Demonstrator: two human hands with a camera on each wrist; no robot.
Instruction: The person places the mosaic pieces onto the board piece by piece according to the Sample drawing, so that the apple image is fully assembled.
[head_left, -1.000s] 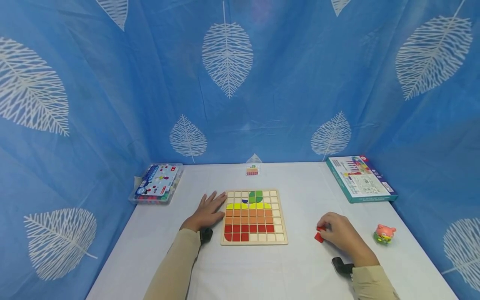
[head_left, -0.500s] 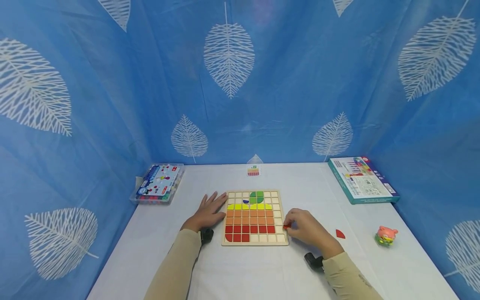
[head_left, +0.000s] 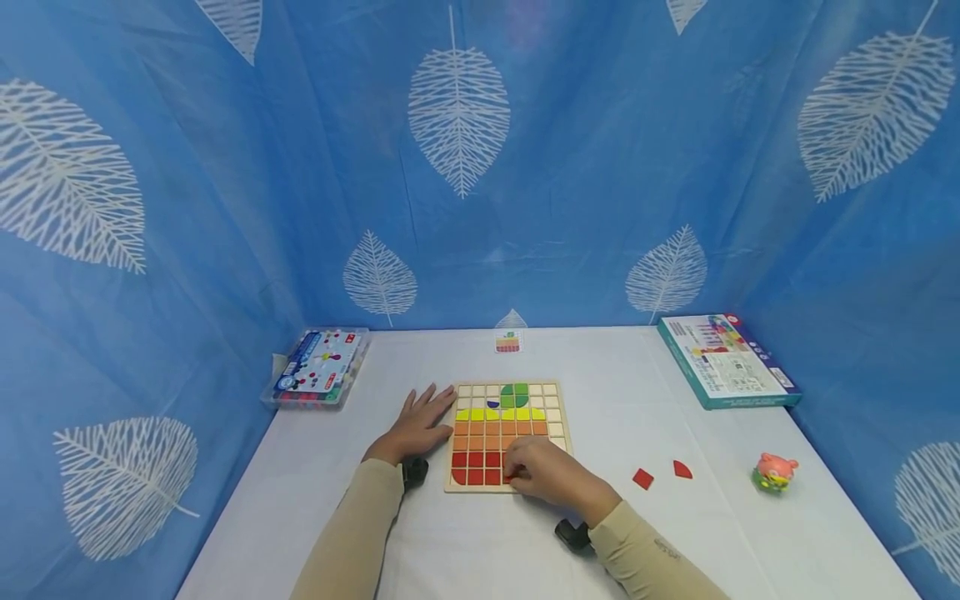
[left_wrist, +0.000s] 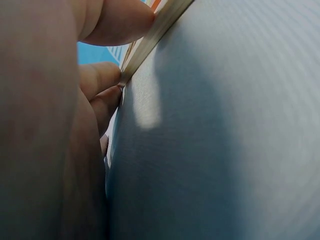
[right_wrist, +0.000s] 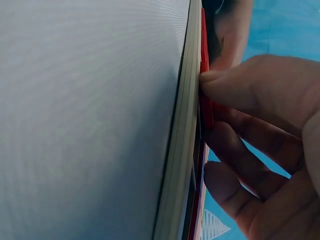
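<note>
A square wooden grid board (head_left: 551, 402) lies flat on the white table, its rows partly filled with yellow, orange and red tiles, plus green pieces and a small blue one near the top. Along the left edge rests my left hand (head_left: 411, 433), fingers spread; in the left wrist view its thumb (left_wrist: 125, 25) touches the wooden side. My right hand (head_left: 553, 475) is over the lower right of the board, covering several cells. Between its thumb and fingers it pinches a red tile (right_wrist: 206, 107), right at the board's surface in the right wrist view.
Right of the board lie a loose red square tile (head_left: 642, 478) and a red quarter-circle tile (head_left: 682, 469). Farther right stands a pink toy figure (head_left: 774, 472). A flat teal-edged box (head_left: 727, 362), a small pattern card (head_left: 508, 342) and a clear plastic case (head_left: 318, 367) lie toward the back.
My right hand has moved left from the loose red tiles to the board's lower rows, carrying a red tile. The left hand has stayed at the board's edge.
</note>
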